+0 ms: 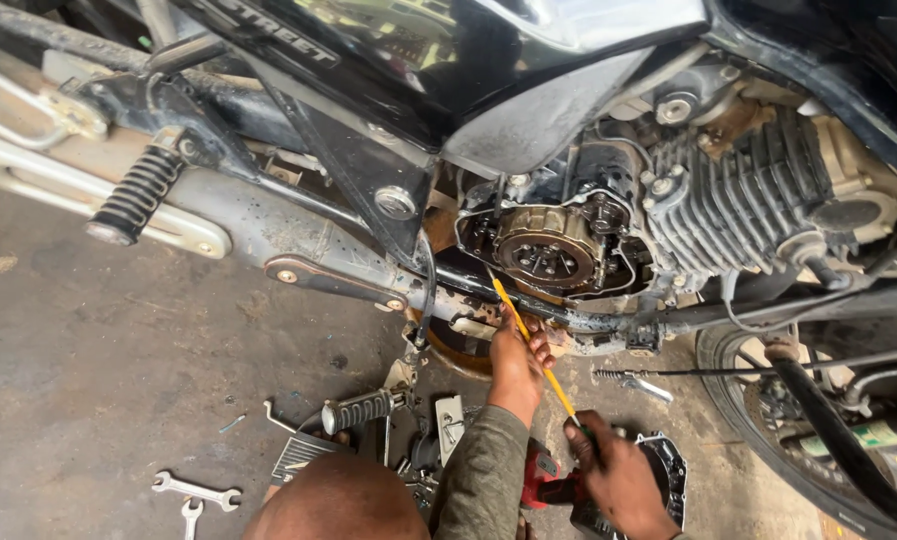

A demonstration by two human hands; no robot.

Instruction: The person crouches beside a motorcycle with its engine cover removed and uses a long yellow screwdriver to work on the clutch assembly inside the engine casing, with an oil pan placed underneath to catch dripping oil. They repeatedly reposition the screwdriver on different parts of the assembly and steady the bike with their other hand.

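Observation:
A black motorcycle stands with its side cover off, showing the round clutch (548,250) inside the engine. A thin yellow rod (528,340) slants from below the clutch down to the right. My right hand (613,470) grips the rod's lower end, above a black engine cover (668,465) on the floor. My left hand (518,355), in an olive sleeve, reaches up under the engine. Its fingers curl beside the rod; whether they grip it is unclear. A red tool (543,478) lies between my arms.
Two wrenches (196,492) lie on the concrete floor at lower left. A footpeg (360,408) and small metal parts sit nearby. Another wrench (638,383) lies under the engine. The front wheel (768,440) is at right. A rounded brown shape (338,500) fills the bottom edge.

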